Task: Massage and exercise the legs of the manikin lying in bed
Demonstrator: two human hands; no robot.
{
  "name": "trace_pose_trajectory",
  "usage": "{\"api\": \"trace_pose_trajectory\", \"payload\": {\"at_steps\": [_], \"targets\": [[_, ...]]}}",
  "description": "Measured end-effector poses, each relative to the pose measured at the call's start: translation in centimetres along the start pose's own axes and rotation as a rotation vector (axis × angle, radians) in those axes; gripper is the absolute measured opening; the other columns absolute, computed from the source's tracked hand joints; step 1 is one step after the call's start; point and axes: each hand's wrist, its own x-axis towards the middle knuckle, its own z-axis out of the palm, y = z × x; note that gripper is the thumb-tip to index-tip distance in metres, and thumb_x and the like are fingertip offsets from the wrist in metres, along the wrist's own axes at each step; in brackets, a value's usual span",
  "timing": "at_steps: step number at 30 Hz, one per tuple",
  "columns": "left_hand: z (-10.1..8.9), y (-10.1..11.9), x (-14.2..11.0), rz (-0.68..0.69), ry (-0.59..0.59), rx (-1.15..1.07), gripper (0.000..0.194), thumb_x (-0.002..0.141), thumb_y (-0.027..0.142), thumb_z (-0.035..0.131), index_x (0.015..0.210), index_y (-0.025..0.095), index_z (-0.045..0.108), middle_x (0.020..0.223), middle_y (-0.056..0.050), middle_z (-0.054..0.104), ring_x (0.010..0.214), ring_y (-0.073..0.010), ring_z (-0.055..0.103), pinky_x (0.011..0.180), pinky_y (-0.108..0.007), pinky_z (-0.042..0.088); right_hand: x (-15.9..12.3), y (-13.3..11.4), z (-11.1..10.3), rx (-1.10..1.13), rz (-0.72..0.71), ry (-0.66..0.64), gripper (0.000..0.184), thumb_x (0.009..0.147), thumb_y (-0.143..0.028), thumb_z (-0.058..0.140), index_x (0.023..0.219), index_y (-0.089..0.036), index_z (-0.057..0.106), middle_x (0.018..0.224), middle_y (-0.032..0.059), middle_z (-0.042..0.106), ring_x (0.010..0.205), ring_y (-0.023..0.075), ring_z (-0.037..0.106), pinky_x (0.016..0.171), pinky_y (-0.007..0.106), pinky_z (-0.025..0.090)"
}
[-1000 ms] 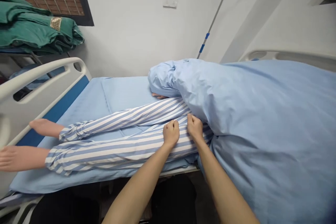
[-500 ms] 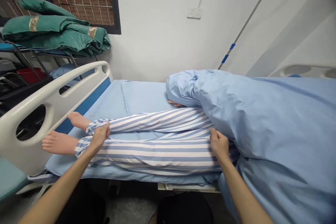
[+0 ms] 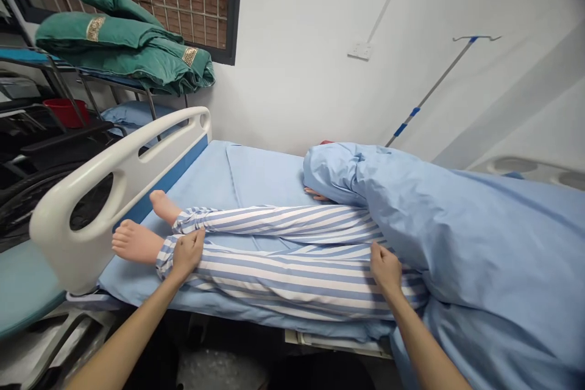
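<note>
Striped blue-and-white trousers cover two legs lying side by side on the bed. The bare feet, smooth as a manikin's, point to the left. My left hand is closed on the near trouser leg just above the ankle cuff. Up at the thigh, beside the quilt's edge, my right hand is closed on the same trouser leg. A light blue quilt hides the upper body, and a few fingertips poke out from under it.
The bed's white footboard rises at the left, past the feet. Light blue sheet lies under the legs. An IV pole leans by the wall. Green folded padded covers lie on a rack near the window.
My view has shifted, so the bed and feet sit further right in the picture. Both hands stay closed at about the same places on the trousers.
</note>
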Motion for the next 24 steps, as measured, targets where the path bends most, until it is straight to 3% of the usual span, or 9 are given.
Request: {"api": "trace_pose_trajectory", "payload": {"at_steps": [3, 6, 9, 12, 14, 18, 24], "targets": [[0.2, 0.0, -0.1, -0.026, 0.007, 0.064, 0.046, 0.086, 0.044, 0.03, 0.054, 0.016, 0.046, 0.055, -0.003, 0.053, 0.057, -0.0124, 0.044, 0.055, -0.024, 0.022, -2.5, -7.0, 3.0, 0.181, -0.09, -0.05, 0.044, 0.08, -0.05, 0.031, 0.049, -0.019, 0.032, 0.045, -0.0016, 0.033, 0.048, 0.0109, 0.03, 0.049, 0.025, 0.022], [0.2, 0.0, -0.2, -0.03, 0.004, 0.074, 0.047, 0.087, 0.044, 0.029, 0.055, 0.016, 0.05, 0.057, -0.004, 0.056, 0.057, -0.0128, 0.046, 0.055, -0.025, 0.022, -7.2, -16.9, 7.4, 0.457, -0.213, -0.21, 0.044, 0.082, -0.05, 0.031, 0.052, -0.019, 0.033, 0.049, -0.0025, 0.035, 0.05, 0.0099, 0.031, 0.05, 0.023, 0.025], [0.2, -0.3, -0.2, -0.024, 0.036, 0.039, 0.047, 0.088, 0.042, 0.028, 0.059, 0.016, 0.054, 0.06, -0.006, 0.059, 0.057, -0.0134, 0.047, 0.055, -0.025, 0.023, -13.1, -26.4, 11.8, 0.593, -0.34, -0.368, 0.044, 0.087, -0.042, 0.029, 0.051, -0.018, 0.035, 0.049, -0.0024, 0.039, 0.05, 0.0093, 0.033, 0.051, 0.023, 0.024], [0.5, -1.2, -0.1, -0.039, 0.084, -0.031, 0.047, 0.089, 0.039, 0.024, 0.064, 0.015, 0.056, 0.062, -0.008, 0.06, 0.057, -0.014, 0.048, 0.055, -0.025, 0.025, -18.0, -32.3, 15.1, 0.608, -0.359, -0.463, 0.041, 0.088, -0.036, 0.032, 0.052, -0.017, 0.043, 0.05, -0.0012, 0.047, 0.05, 0.0096, 0.039, 0.051, 0.024, 0.022], [0.8, -1.9, -0.1, -0.062, 0.112, -0.049, 0.048, 0.089, 0.04, 0.023, 0.065, 0.015, 0.057, 0.06, -0.009, 0.059, 0.054, -0.014, 0.048, 0.054, -0.025, 0.025, -19.9, -33.7, 16.5, 0.607, -0.276, -0.456, 0.041, 0.088, -0.035, 0.032, 0.053, -0.017, 0.045, 0.051, -0.0003, 0.05, 0.049, 0.01, 0.041, 0.05, 0.024, 0.022], [1.2, -2.4, -0.2, -0.05, 0.126, -0.032, 0.048, 0.088, 0.042, 0.026, 0.068, 0.015, 0.059, 0.059, -0.008, 0.058, 0.052, -0.0141, 0.047, 0.053, -0.026, 0.025, -20.6, -33.5, 17.4, 0.612, -0.235, -0.439, 0.043, 0.088, -0.038, 0.032, 0.052, -0.017, 0.045, 0.051, 0.0009, 0.052, 0.049, 0.0109, 0.042, 0.05, 0.024, 0.022], [0.0, -0.1, 0.4, -0.064, 0.018, -0.226, 0.045, 0.087, 0.044, 0.03, 0.058, 0.017, 0.052, 0.059, -0.005, 0.057, 0.056, -0.0134, 0.048, 0.055, -0.024, 0.03, -19.8, -33.1, 17.5, 0.751, -0.144, -0.44, 0.041, 0.086, -0.035, 0.031, 0.052, -0.017, 0.046, 0.052, 0.0018, 0.053, 0.051, 0.0117, 0.043, 0.05, 0.022, 0.026]]}}
